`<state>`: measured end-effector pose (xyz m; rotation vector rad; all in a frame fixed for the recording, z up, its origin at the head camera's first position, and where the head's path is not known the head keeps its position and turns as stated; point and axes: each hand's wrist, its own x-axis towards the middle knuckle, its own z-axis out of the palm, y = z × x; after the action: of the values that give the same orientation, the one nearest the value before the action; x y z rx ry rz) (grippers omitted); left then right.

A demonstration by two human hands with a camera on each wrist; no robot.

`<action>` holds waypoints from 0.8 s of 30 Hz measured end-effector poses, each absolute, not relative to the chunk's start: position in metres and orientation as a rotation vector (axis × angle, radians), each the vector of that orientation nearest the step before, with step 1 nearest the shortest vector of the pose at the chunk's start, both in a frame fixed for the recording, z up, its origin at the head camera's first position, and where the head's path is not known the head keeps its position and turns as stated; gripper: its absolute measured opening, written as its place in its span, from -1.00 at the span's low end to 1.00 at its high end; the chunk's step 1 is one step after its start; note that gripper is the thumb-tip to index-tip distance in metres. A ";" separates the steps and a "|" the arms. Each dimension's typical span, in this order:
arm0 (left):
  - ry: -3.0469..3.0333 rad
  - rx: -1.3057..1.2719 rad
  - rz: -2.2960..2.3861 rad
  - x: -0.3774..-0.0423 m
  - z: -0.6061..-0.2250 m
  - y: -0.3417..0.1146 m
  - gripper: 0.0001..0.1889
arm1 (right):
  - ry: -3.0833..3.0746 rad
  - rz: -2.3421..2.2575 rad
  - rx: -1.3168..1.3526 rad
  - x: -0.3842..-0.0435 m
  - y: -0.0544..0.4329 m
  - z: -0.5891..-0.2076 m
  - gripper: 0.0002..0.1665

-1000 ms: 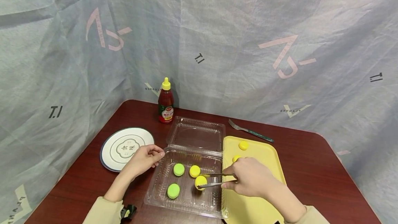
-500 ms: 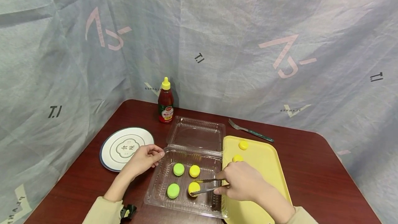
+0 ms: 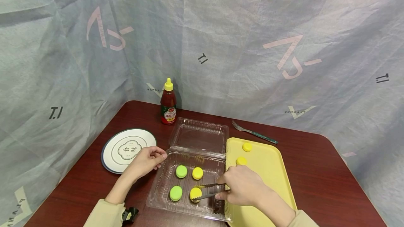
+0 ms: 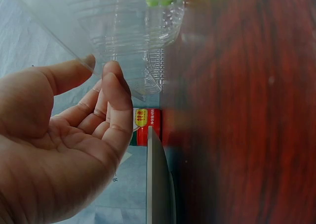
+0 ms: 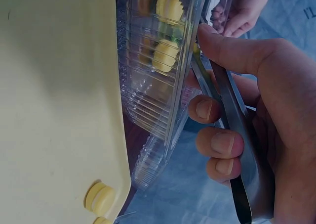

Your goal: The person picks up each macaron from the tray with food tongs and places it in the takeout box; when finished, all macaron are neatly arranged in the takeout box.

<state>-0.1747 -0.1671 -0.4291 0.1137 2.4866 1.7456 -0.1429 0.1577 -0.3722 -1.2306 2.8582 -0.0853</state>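
Observation:
My left hand [image 3: 145, 162] pinches the left rim of an open clear plastic container [image 3: 159, 185] between thumb and forefinger. In the right hand [image 3: 243, 186] are metal tongs [image 5: 242, 140], gripped along their arms. Their tips reach into the container, one at either side of the front yellow macaron [image 3: 195, 193]; whether they squeeze it I cannot tell. Behind it sits another yellow macaron [image 3: 197, 173]. To the left are a green macaron [image 3: 181, 171] at the back and a second green macaron [image 3: 175, 193] in front.
Under my right forearm lies a yellow tray [image 3: 268, 153], bearing a macaron [image 3: 247, 146] at the back and another [image 3: 241, 160] near my knuckles. A white plate [image 3: 116, 146] is at left. Behind are a ketchup bottle [image 3: 168, 104], the container's lid [image 3: 202, 136] and a fork [image 3: 255, 134].
My right hand has moved left with the tongs, bringing the front yellow macaron closer to the front green one, in line with the yellow macaron behind. The left hand has stayed put.

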 end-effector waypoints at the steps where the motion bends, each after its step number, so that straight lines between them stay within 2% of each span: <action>1: 2.485 0.113 1.747 -0.175 -0.429 -0.167 -0.84 | 2.859 -0.084 -1.230 -0.143 0.157 -0.372 -0.60; 15: 2.471 0.126 1.761 -0.175 -0.430 -0.168 -0.82 | 2.883 -0.043 -1.262 -0.142 0.157 -0.376 -0.58; 24: 2.477 0.122 1.754 -0.175 -0.430 -0.167 -0.82 | 2.862 -0.066 -1.239 -0.142 0.156 -0.374 -0.69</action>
<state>-0.1749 -0.1672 -0.4298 0.1224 2.4772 1.7540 -0.1424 0.1563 -0.3741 -1.2393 2.8619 -0.0663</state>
